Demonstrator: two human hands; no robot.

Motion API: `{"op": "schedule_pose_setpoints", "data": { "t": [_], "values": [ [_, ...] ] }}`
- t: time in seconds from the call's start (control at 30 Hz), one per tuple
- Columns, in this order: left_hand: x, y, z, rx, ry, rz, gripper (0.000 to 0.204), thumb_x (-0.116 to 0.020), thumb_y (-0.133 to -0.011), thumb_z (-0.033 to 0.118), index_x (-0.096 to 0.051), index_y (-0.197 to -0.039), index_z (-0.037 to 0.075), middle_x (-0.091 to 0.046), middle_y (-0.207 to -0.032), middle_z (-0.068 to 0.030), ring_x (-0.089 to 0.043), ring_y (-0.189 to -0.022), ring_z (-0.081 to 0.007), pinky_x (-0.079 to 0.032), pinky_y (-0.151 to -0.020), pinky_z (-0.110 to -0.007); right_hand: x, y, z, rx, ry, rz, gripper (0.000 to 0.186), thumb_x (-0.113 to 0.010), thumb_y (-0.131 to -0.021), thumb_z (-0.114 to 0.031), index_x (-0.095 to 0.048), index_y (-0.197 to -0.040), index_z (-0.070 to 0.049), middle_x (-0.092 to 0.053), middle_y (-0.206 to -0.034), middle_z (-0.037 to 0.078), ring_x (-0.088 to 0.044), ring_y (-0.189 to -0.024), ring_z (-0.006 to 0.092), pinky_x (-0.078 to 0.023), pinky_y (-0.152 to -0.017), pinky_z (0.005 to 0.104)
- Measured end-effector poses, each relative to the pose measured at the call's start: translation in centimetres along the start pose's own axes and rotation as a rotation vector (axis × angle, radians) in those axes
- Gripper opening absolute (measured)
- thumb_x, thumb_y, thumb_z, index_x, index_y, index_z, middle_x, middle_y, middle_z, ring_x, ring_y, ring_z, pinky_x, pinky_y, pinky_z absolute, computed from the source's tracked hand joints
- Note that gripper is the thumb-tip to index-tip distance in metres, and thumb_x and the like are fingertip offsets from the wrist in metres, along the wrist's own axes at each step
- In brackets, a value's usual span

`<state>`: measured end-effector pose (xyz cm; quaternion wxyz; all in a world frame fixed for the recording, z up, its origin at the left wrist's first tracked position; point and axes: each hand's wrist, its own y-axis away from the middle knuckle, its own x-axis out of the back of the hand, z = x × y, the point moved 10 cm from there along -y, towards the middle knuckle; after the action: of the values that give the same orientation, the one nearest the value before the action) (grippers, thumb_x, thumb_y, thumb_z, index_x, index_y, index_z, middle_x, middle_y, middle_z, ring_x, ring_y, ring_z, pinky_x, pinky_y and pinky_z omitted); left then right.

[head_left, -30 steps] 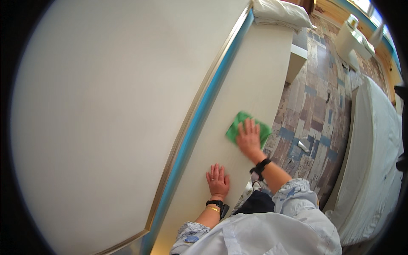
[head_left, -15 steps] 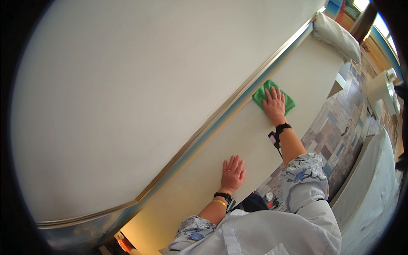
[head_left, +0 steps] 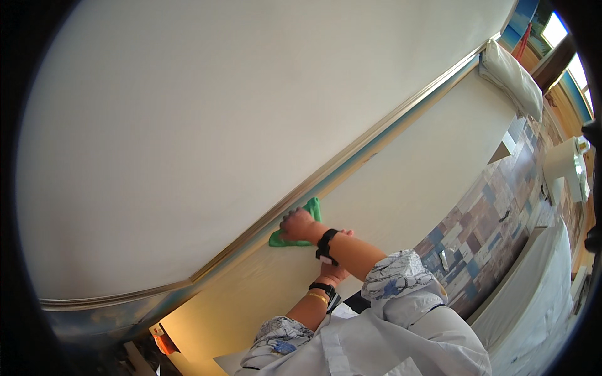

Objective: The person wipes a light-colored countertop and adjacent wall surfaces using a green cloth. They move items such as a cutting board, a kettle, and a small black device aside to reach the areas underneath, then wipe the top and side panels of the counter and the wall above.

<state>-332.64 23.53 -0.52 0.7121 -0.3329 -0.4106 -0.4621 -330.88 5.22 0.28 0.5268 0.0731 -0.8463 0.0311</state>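
Right hand (head_left: 300,227), half-curled, had hold of green cloth (head_left: 314,209) on desk (head_left: 395,188), visible long axis roughly 8-to-2 o'clock, at 11 o'clock from left hand (head_left: 334,271), openness hidden.

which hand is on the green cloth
The right hand, the one farther left in the picture, rests on the green cloth; the left hand, partly hidden behind the right forearm, is off it.

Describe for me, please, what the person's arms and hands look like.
The right hand is gloveless, with a black wristband. The left hand, mostly hidden, has another black band and a gold-coloured bracelet at its wrist. The pale sleeves end in cuffs patterned with dark lines and blue.
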Motion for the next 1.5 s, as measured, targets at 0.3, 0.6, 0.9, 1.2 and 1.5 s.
{"op": "schedule_pose_setpoints", "data": {
  "t": [0.3, 0.6, 0.9, 1.2, 1.5],
  "values": [
    [2.1, -0.2, 0.4, -0.051, -0.002, 0.119, 0.048, -0.068, -0.091, 0.028, -0.059, -0.135, 0.011, -0.046, -0.155, -0.0105, -0.042, -0.145, -0.0311, -0.027, -0.119, -0.057, 12.9, 12.8, 29.8, -0.731, 0.358, 0.151, 0.043, -0.051, -0.097, -0.044, -0.075, -0.108, -0.011, -0.066, -0.127, 0.012, -0.051, -0.129, 0.0308, -0.038, -0.109, 0.0522],
    [2.4, -0.2, 0.7, -0.034, -0.005, 0.122, 0.044, -0.067, -0.091, 0.027, -0.062, -0.132, 0.011, -0.050, -0.153, -0.0098, -0.042, -0.145, -0.0290, -0.028, -0.119, -0.056, 12.0, 18.3, 20.5, -0.566, 0.355, 0.608, 0.049, -0.069, -0.084, -0.029, -0.064, -0.132, -0.020, -0.049, -0.148, 0.009, -0.042, -0.141, 0.0322, -0.031, -0.113, 0.0597],
    [1.7, 0.3, 1.1, -0.047, -0.022, 0.130, 0.043, -0.066, -0.090, 0.026, -0.063, -0.130, 0.011, -0.050, -0.152, -0.0104, -0.043, -0.144, -0.0298, -0.026, -0.119, -0.056, 10.7, 25.5, 16.8, -0.497, 0.157, 0.562, 0.047, -0.072, -0.081, -0.028, -0.066, -0.127, -0.020, -0.053, -0.145, 0.007, -0.044, -0.140, 0.0308, -0.032, -0.114, 0.0574],
    [1.0, 0.2, 1.3, -0.067, -0.079, 0.112, 0.044, -0.067, -0.091, 0.026, -0.062, -0.131, 0.011, -0.049, -0.153, -0.0098, -0.041, -0.145, -0.0306, -0.026, -0.120, -0.057, 14.4, 37.2, 32.0, -1.187, 0.400, 0.703, 0.053, -0.056, -0.097, -0.045, -0.054, -0.146, -0.024, -0.043, -0.158, 0.005, -0.032, -0.149, 0.0288, -0.021, -0.119, 0.0587],
    [0.1, 0.7, 1.3, -0.087, -0.101, 0.095, 0.047, -0.066, -0.090, 0.025, -0.060, -0.134, 0.010, -0.045, -0.156, -0.0113, -0.037, -0.147, -0.0334, -0.023, -0.120, -0.059, 5.7, 33.7, 10.3, -0.871, 0.214, 0.659, 0.054, -0.071, -0.082, -0.030, -0.062, -0.135, -0.021, -0.046, -0.153, 0.012, -0.038, -0.146, 0.0352, -0.029, -0.115, 0.0602]
  ]
}}
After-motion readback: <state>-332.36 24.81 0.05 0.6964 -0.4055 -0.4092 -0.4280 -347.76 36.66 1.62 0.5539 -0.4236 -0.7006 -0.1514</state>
